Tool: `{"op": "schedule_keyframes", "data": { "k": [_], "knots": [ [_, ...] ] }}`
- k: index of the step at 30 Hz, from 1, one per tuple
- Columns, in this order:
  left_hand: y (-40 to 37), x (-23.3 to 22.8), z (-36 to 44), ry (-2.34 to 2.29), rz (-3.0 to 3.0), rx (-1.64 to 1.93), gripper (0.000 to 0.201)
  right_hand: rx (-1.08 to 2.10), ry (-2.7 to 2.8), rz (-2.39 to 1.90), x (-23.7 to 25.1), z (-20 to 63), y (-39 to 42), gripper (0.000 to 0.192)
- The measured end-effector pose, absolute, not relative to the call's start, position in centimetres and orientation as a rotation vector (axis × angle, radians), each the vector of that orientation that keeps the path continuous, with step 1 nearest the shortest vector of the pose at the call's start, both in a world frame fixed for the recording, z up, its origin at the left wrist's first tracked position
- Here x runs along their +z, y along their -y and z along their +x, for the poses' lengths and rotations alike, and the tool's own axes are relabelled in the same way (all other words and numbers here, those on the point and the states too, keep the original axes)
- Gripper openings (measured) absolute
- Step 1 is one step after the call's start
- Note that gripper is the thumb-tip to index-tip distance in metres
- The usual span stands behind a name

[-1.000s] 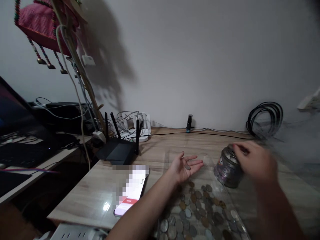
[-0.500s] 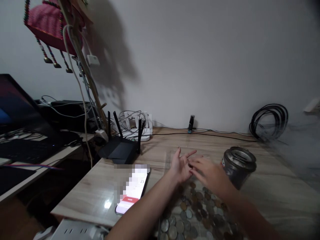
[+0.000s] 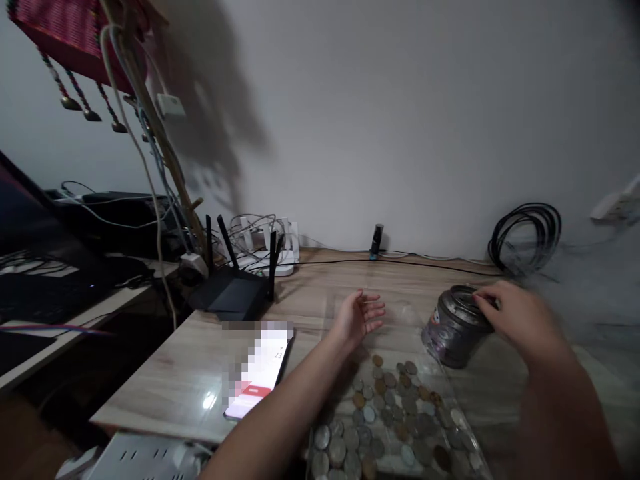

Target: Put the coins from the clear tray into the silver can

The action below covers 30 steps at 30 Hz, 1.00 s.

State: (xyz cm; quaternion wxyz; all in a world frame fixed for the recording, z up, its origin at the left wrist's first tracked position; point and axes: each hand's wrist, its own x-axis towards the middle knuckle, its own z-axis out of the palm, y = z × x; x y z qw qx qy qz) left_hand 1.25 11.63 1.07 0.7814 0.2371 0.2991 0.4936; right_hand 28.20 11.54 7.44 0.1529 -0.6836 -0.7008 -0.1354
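My left hand (image 3: 356, 319) is held over the far part of a clear plastic tray (image 3: 467, 420), its palm turned to the right and its fingers spread. No held thing shows in it. At the right, my right hand (image 3: 515, 317) touches the top of a dark metal coin tin (image 3: 453, 333), with thumb and fingers pinched at the slotted lid. Whatever lies between those fingertips is hidden. Many silver and copper-coloured coins (image 3: 387, 417) are spread in the tray, below my left hand and in front of the tin.
Left of my forearm lies a lit phone (image 3: 263, 373). Behind it stand a black router (image 3: 233, 293) and a white router (image 3: 280, 261). A small dark device (image 3: 377, 241) and coiled black cable (image 3: 525, 237) are by the wall. A power strip (image 3: 145, 457) sits at the front left.
My right hand has left my left palm and moved right onto the tin's lid. My left hand stays raised with its fingers spread. The view has shifted slightly right.
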Motion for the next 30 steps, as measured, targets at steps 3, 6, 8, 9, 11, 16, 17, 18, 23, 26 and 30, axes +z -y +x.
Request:
{"op": "schedule_keyframes", "data": {
  "k": [3, 6, 8, 9, 11, 16, 17, 18, 23, 26, 30],
  "knots": [
    [-11.6, 1.0, 1.4, -0.761, 0.739, 1.129, 0.024, -0.344, 1.989, -2.031, 7.5, 27.9, -11.7, 0.027],
    [-11.3, 1.2, 1.7, -0.93, 1.079, 1.076, 0.024, -0.314, 1.978, -2.154, 8.7, 26.6, -11.5, 0.026],
    [-10.9, 1.3, 1.7, -1.053, 1.306, 0.958, 0.028, -0.277, 2.041, -2.213, 10.0, 25.7, -11.0, 0.025],
    [-10.5, 1.3, 1.5, -1.104, 1.45, 0.893, 0.03, -0.287, 2.067, -2.218, 10.6, 25.1, -10.7, 0.025],
    [-9.2, 1.2, 1.1, -1.179, 1.806, 0.726, 0.031, -0.382, 2.071, -2.136, 10.9, 23.7, -9.5, 0.027],
    [-5.3, -0.3, -0.3, -1.236, 2.467, 0.167, 0.04, 0.116, 2.572, -1.621, 5.6, 18.2, -5.7, 0.025],
    [-4.8, -0.7, -0.4, -1.272, 2.495, 0.158, 0.038, 0.239, 2.652, -1.6, 3.9, 17.2, -5.3, 0.024],
    [-4.5, -1.0, -0.4, -1.307, 2.497, 0.174, 0.035, 0.28, 2.683, -1.614, 2.3, 16.3, -5.0, 0.026],
    [-4.7, -2.0, 0.3, -1.399, 2.42, 0.246, 0.028, 0.33, 2.618, -1.779, -1.8, 15.3, -5.9, 0.028],
    [-5.0, -2.1, 0.5, -1.408, 2.413, 0.224, 0.023, 0.378, 2.623, -1.763, -1.8, 16.1, -6.7, 0.02],
    [-4.9, -1.9, 0.1, -1.418, 2.425, 0.218, 0.028, 0.403, 2.572, -1.713, -1.9, 16.3, -6.8, 0.023]
  ]
}}
